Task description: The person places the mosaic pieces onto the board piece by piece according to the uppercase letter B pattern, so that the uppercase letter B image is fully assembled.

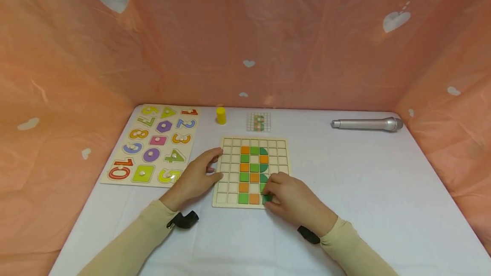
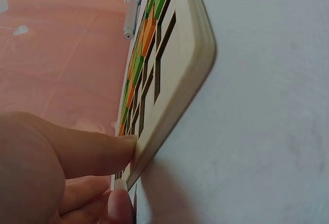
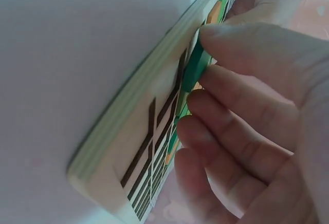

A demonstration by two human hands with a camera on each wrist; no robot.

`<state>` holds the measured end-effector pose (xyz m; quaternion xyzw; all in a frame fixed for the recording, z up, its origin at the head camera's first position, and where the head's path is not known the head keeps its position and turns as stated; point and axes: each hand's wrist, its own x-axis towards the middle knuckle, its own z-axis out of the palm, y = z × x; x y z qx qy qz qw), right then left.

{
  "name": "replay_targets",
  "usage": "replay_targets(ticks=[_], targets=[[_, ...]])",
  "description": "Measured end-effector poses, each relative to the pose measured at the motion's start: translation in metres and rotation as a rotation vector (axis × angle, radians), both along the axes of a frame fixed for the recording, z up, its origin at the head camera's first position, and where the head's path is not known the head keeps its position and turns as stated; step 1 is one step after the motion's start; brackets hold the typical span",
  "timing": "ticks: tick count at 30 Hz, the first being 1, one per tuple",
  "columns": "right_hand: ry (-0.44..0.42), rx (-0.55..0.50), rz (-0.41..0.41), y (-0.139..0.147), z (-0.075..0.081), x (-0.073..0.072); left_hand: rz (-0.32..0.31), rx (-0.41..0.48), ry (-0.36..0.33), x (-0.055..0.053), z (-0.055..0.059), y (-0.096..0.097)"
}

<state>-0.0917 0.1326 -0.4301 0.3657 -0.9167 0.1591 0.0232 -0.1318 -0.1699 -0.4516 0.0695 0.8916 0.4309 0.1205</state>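
A wooden grid board (image 1: 228, 188) holds orange and green square tiles and dark green rounded tiles in its middle columns. My right hand (image 1: 293, 197) pinches a dark green rounded tile (image 3: 195, 66) between thumb and index finger, low over the board's near edge. The other right fingers are curled beside the tiles in the right wrist view. At the board's left edge rests my left hand (image 1: 195, 178), its thumb and index finger apart along the rim. The left thumb (image 2: 110, 154) lies on the rim in the left wrist view.
A pattern card (image 1: 250, 122) with a small grid lies behind the board, with a yellow cylinder (image 1: 221, 116) to its left. A number-and-shape puzzle board (image 1: 155, 178) is at the left. Back right lies a silver microphone (image 1: 362, 124). Orange curtains (image 1: 307, 54) surround the white table (image 1: 360, 191).
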Motion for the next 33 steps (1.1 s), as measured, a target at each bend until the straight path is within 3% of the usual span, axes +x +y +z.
replay_targets(ticks=[16,23,33], targets=[[0.028,-0.009,0.004,-0.001,-0.001,-0.001,0.009,0.004,-0.017,0.0,0.0,0.0],[0.016,-0.028,-0.038,0.007,0.001,-0.005,0.009,0.011,-0.021,0.0,-0.001,0.001],[0.017,-0.017,-0.032,0.007,-0.001,-0.008,-0.008,-0.004,0.016,0.0,-0.002,0.0]])
